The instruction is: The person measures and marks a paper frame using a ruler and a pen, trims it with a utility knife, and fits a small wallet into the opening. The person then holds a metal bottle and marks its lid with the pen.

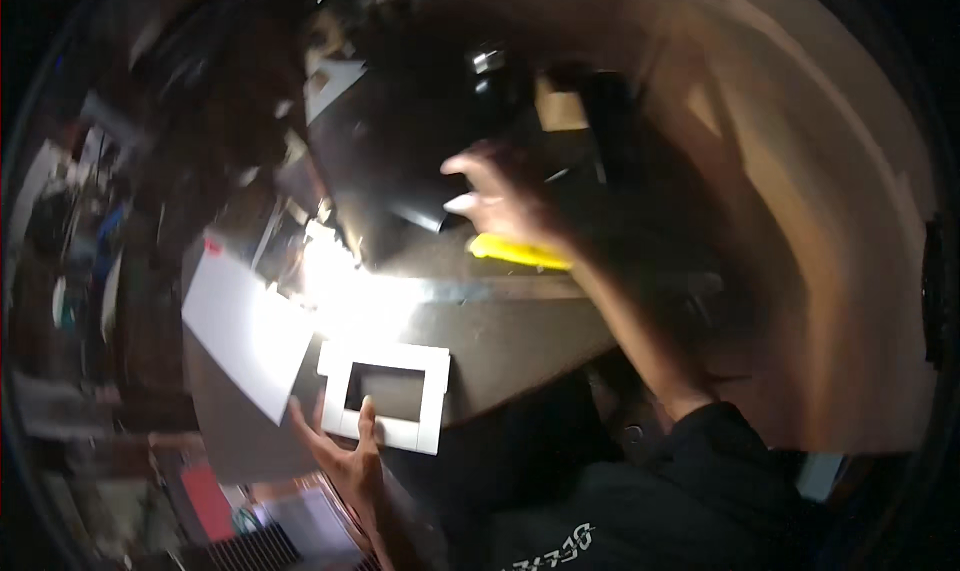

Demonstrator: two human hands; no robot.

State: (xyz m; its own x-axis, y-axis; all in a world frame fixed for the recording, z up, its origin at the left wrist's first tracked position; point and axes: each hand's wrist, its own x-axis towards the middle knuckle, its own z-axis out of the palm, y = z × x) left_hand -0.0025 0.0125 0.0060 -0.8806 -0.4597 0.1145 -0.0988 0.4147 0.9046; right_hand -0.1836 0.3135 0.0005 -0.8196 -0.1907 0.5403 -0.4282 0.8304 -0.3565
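My left hand [352,466] grips a white rectangular frame [430,401] with a cut-out window. The thumb lies over its lower bar and the fingers are at its left side, partly behind it. My right hand [500,203] is stretched over the dark table, blurred, with thumb and forefinger apart and nothing seen between them. Just below that hand is a long yellow object [520,253], too smeared to name. Beside the frame, a metal ruler-like strip [500,289] runs across the table. A white sheet [245,321] lies to the left of the frame.
A bright lamp glare [350,296] washes out the table's middle left. Toward the back are a black glossy object [485,71], a tan block [562,111] and a white scrap [332,86]. A red flat item [205,501] is at lower left. Brown drapery-like surface [830,221] rises on the right.
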